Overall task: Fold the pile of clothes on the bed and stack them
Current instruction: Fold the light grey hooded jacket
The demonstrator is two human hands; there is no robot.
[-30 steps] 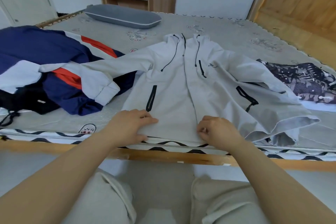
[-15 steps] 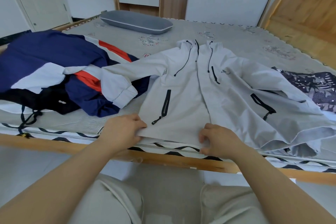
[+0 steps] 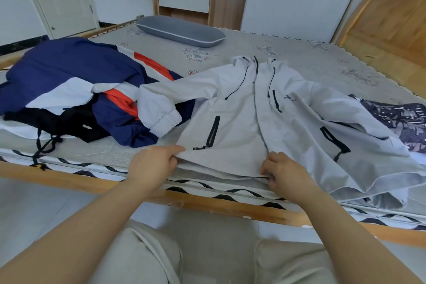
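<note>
Pale grey jacket (image 3: 242,122) lies front-up on the bed (image 3: 311,57); left hand (image 3: 151,166) and right hand (image 3: 284,175) pinch its hem, probably to pull it flat for folding.

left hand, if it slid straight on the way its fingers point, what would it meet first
The left hand grips the hem of the pale grey jacket, fingers pointing right along that hem. Going on, it would probably meet the right hand, which pinches the same hem; only jacket cloth lies between them.

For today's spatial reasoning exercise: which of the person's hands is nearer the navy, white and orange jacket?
Left. The left hand grips the grey jacket's hem just beside the navy jacket; the right hand pinches the hem farther away.
</note>
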